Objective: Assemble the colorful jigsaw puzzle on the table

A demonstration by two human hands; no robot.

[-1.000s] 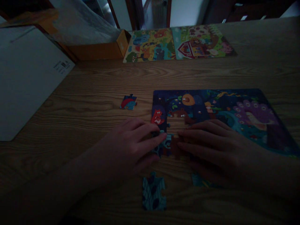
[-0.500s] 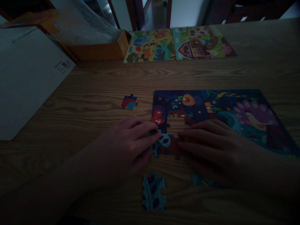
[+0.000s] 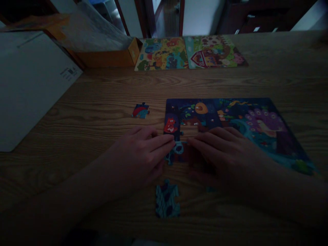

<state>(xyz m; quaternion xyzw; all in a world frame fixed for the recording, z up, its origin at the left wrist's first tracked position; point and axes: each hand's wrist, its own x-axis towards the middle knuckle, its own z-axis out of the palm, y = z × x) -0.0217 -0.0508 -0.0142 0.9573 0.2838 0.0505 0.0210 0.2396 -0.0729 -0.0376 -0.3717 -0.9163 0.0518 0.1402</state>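
Together over a dark-blue jigsaw puzzle (image 3: 261, 123), a person's two bare hands face each other in dim light, fingers stretched forward and slightly bent. The fingertips of the left hand (image 3: 145, 147) rest on a pale-blue patterned piece (image 3: 178, 147) at the puzzle's left side, while the right hand (image 3: 222, 150) arches over its lower section, touching down beside a squarish gap where wood grain shows through. Whether either hand pinches a piece cannot be told. The puzzle lies flat on the counter (image 3: 102, 90), whose brown surface runs in long, wavy grain, its printed sheet showing a purple peacock and a red fox. Nearer the person sits a loose teal piece (image 3: 167, 201) with dark oval spots, a rounded knob and a notched side; beyond the left hand lies a red-and-blue piece (image 3: 140, 111). Farther out, a white board (image 3: 33, 95) stands at left near an orange box (image 3: 107, 58) holding crinkled, translucent plastic (image 3: 99, 34), next to a yellow animal picture (image 3: 161, 54) and a green farm picture (image 3: 217, 53).
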